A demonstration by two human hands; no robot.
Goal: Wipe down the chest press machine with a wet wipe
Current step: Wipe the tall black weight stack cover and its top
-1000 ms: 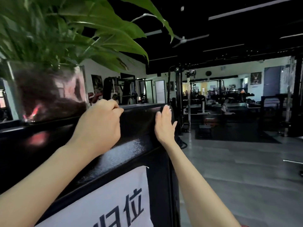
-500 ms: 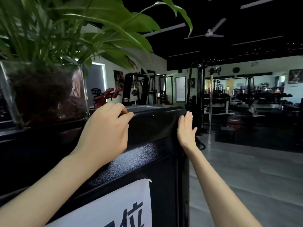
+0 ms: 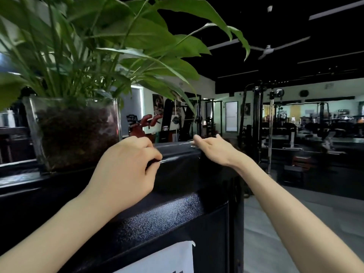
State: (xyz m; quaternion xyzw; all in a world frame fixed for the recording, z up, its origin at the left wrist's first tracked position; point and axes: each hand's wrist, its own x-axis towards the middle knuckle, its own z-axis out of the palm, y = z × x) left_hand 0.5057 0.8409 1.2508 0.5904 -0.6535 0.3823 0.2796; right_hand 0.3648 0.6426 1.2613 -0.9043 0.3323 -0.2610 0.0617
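Note:
A black cabinet (image 3: pixel 167 217) stands right in front of me, with a glossy black cover (image 3: pixel 177 170) on its top. My left hand (image 3: pixel 126 170) has its fingers curled and pinches the cover's near edge. My right hand (image 3: pixel 214 150) reaches over the cover's top right corner, its fingers bent round the far edge. No wet wipe shows in either hand. Gym machines (image 3: pixel 256 119) stand in the dim hall behind; I cannot tell which is the chest press.
A glass pot (image 3: pixel 74 131) with a leafy green plant stands on the ledge just left of my left hand. A white sign (image 3: pixel 167 259) is stuck on the cabinet front. Grey floor (image 3: pixel 275 233) stretches to the right, and benches and racks line the back.
My right hand moved from lying flat against the cabinet's right side up onto the cover's top edge. My left hand's fingers closed into a pinch. The view came closer and tilted up.

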